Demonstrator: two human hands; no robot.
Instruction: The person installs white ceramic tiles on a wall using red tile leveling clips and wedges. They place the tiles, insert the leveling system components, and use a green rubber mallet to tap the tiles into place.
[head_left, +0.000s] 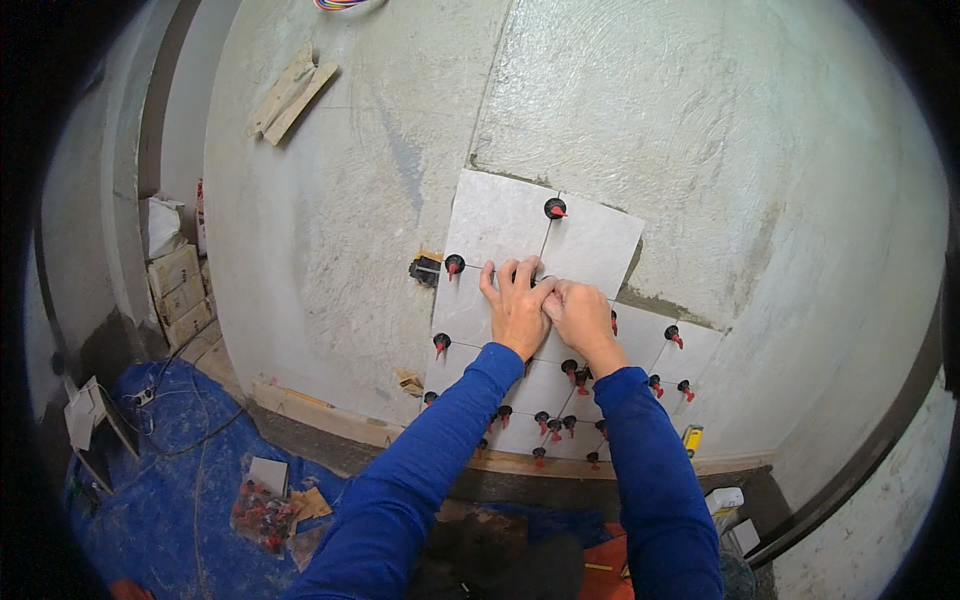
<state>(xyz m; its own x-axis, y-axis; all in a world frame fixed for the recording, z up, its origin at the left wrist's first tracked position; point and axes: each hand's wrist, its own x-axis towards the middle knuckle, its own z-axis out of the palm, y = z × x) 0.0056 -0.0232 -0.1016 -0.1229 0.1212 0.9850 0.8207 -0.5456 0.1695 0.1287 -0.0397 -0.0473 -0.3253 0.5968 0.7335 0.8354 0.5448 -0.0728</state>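
Pale square tiles (490, 215) are stuck on the wall, with several black-and-red levelling spacers (555, 208) at their joints. My left hand (515, 310) rests its spread, bent fingertips on the tiles around a central joint, where a dark piece peeks out between the fingers. Against it on the right, my right hand (583, 320) has its fingers curled and pinched at that joint; what they grip is hidden. A dark wall box (425, 270) sits just left of the tiles.
Rough plaster (780, 150) surrounds the tiles. A wooden batten (315, 410) runs below, holding a yellow level (692, 440). A blue tarp (180, 500) carries a bag of spacers (262, 520) and cables. Stacked boxes (175, 290) and a white stool (95, 420) stand left.
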